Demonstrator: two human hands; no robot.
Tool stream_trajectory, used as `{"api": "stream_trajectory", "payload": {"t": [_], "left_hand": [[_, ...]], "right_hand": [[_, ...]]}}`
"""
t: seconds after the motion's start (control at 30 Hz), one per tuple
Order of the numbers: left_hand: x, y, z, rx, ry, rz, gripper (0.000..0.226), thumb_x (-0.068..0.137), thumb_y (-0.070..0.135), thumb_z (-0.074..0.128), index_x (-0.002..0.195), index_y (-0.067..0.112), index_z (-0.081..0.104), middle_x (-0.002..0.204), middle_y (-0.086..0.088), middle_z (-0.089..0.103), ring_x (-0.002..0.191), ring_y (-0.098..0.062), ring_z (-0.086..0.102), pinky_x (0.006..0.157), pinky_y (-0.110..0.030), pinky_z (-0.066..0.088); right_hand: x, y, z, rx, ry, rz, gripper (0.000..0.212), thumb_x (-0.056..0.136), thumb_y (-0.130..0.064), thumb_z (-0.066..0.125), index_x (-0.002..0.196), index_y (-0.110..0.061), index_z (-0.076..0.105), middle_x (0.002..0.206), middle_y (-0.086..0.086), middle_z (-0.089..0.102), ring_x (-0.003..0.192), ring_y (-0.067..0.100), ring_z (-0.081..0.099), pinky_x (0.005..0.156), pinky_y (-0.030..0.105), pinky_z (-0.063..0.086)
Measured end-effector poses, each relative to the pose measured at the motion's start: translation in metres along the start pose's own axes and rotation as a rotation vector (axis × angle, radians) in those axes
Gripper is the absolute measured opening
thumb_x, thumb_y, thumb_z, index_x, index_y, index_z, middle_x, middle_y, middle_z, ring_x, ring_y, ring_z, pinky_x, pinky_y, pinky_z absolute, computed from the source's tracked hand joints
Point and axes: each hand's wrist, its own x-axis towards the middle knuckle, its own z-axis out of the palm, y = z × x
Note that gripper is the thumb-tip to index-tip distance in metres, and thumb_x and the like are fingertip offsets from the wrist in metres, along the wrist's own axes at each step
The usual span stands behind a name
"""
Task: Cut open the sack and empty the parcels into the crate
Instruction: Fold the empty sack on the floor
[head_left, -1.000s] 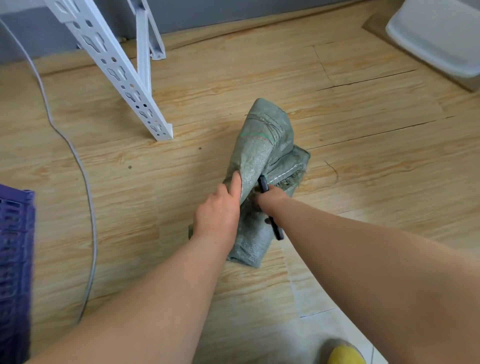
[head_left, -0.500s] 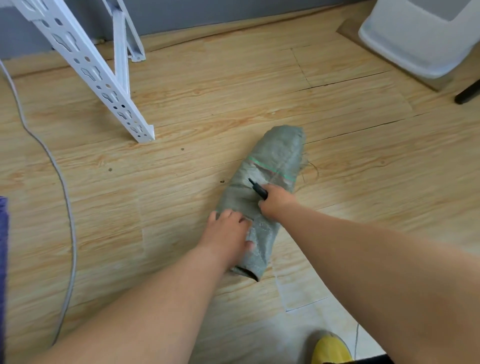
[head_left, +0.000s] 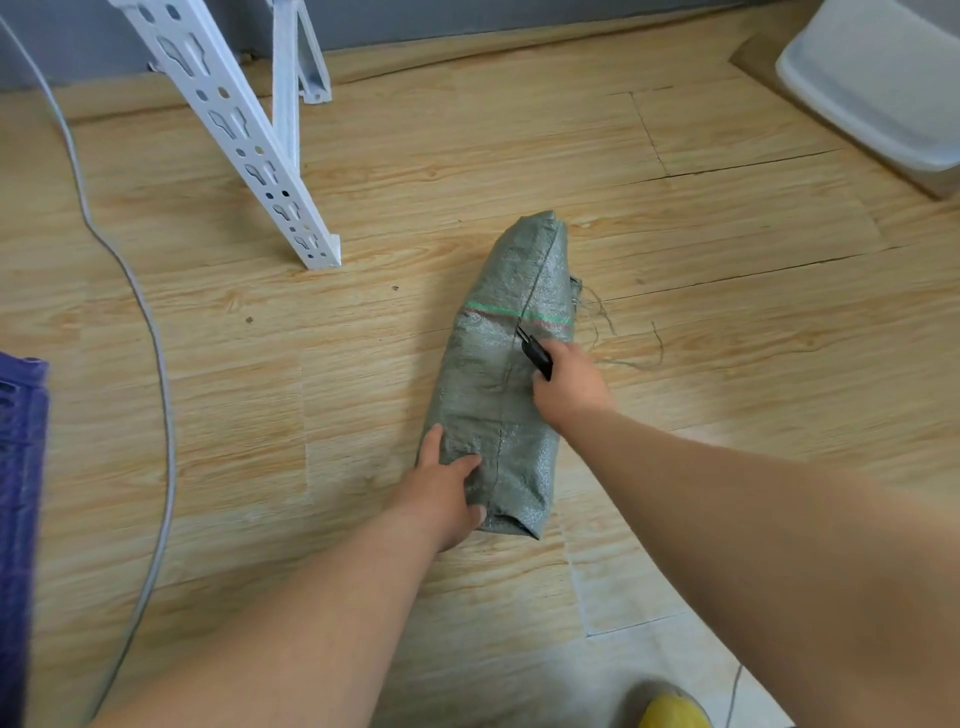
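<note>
Left hand (head_left: 447, 488) grips the near end of the sack (head_left: 506, 395), which lies on the floor (head_left: 727, 260). Right hand (head_left: 569, 382) clenches the cutter (head_left: 535, 351), tip at the green stripe. Risk: blade slips toward left fingers or nicks parcels; crate (head_left: 21, 519) sits well apart.

right hand (head_left: 571, 384) holds black cutter (head_left: 535, 352) on grey sack (head_left: 498, 374); left hand (head_left: 441, 493) grips its end.
</note>
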Motion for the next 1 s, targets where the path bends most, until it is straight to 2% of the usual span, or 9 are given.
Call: {"api": "stream_trajectory", "payload": {"t": [0.1, 0.27, 0.37, 0.47, 0.57, 0.7, 0.77, 0.87, 1.0], "left_hand": [[0.000, 0.001, -0.003, -0.021, 0.015, 0.024, 0.068, 0.091, 0.044, 0.058, 0.150, 0.040, 0.025, 0.159, 0.004, -0.023, 0.141, -0.027, 0.031, 0.109, -0.033, 0.034], [-0.002, 0.006, -0.002, 0.151, -0.009, 0.073, 0.059, 0.093, 0.041, 0.055, 0.148, 0.035, 0.034, 0.160, 0.004, -0.017, 0.144, -0.028, 0.020, 0.112, -0.038, 0.030], [-0.004, 0.006, 0.006, 0.444, 0.143, 0.276, 0.040, 0.093, 0.029, 0.054, 0.133, 0.023, 0.057, 0.161, 0.000, 0.004, 0.143, -0.026, 0.014, 0.114, -0.040, 0.020], [0.002, -0.003, 0.009, 0.611, 0.032, 0.269, 0.041, 0.093, 0.027, 0.054, 0.133, 0.018, 0.057, 0.160, -0.001, 0.010, 0.143, -0.024, 0.017, 0.115, -0.039, 0.018], [0.006, -0.017, -0.002, 0.785, -0.026, 0.140, 0.050, 0.097, 0.035, 0.046, 0.143, 0.017, 0.044, 0.155, -0.001, 0.027, 0.141, -0.025, 0.024, 0.114, -0.040, 0.017], [0.008, -0.033, -0.019, 0.714, 0.123, -0.082, 0.046, 0.100, 0.039, 0.039, 0.141, 0.018, 0.040, 0.141, -0.005, 0.047, 0.131, -0.025, 0.036, 0.107, -0.040, 0.029], [0.004, -0.037, -0.018, 0.565, 0.240, -0.120, 0.062, 0.097, 0.040, 0.048, 0.148, 0.018, 0.021, 0.140, -0.009, 0.043, 0.127, -0.026, 0.039, 0.096, -0.037, 0.039], [-0.001, -0.042, -0.006, 0.506, 0.176, -0.075, 0.087, 0.092, 0.022, 0.057, 0.153, 0.034, -0.005, 0.150, -0.013, 0.020, 0.129, -0.032, 0.035, 0.090, -0.036, 0.044], [-0.002, -0.052, -0.004, 0.496, 0.032, -0.120, 0.078, 0.092, 0.013, 0.051, 0.153, 0.036, 0.007, 0.160, -0.009, -0.006, 0.141, -0.039, 0.019, 0.105, -0.047, 0.038]], "right_hand": [[-0.008, 0.001, 0.012, -0.161, 0.060, -0.153, 0.045, 0.094, -0.011, 0.051, 0.137, -0.024, 0.046, 0.131, 0.002, 0.049, 0.116, 0.025, 0.052, 0.088, 0.039, 0.049], [-0.002, 0.015, 0.020, -0.223, -0.407, 0.063, 0.044, 0.096, -0.016, 0.051, 0.140, -0.024, 0.046, 0.122, 0.010, 0.059, 0.107, 0.030, 0.057, 0.082, 0.033, 0.049], [-0.001, 0.011, 0.012, -0.233, -0.188, 0.047, 0.041, 0.093, -0.007, 0.046, 0.131, -0.022, 0.051, 0.109, 0.005, 0.060, 0.098, 0.027, 0.057, 0.073, 0.033, 0.048], [0.007, 0.000, 0.007, -0.350, 0.120, -0.143, 0.060, 0.090, -0.003, 0.047, 0.141, -0.032, 0.039, 0.139, -0.001, 0.044, 0.130, 0.023, 0.036, 0.087, 0.040, 0.047], [0.009, -0.009, 0.009, -0.515, 0.020, -0.166, 0.083, 0.086, 0.001, 0.052, 0.150, -0.040, 0.019, 0.155, -0.003, 0.022, 0.143, 0.026, 0.020, 0.106, 0.048, 0.038], [0.003, -0.010, 0.017, -0.587, -0.093, 0.008, 0.078, 0.087, 0.000, 0.052, 0.152, -0.028, 0.020, 0.133, 0.006, 0.052, 0.121, 0.028, 0.049, 0.089, 0.039, 0.047], [0.000, -0.019, 0.018, -0.578, 0.060, -0.145, 0.053, 0.090, -0.003, 0.049, 0.139, -0.020, 0.038, 0.131, 0.005, 0.052, 0.122, 0.026, 0.043, 0.084, 0.036, 0.042], [0.003, -0.040, 0.024, -0.640, 0.144, -0.537, 0.056, 0.089, -0.005, 0.050, 0.140, -0.026, 0.038, 0.152, 0.005, 0.028, 0.141, 0.029, 0.020, 0.107, 0.044, 0.031], [0.019, -0.037, 0.034, -0.629, -0.162, -0.228, 0.087, 0.085, 0.007, 0.052, 0.150, -0.043, 0.022, 0.164, -0.002, -0.009, 0.149, 0.033, -0.014, 0.117, 0.062, 0.008]]}}
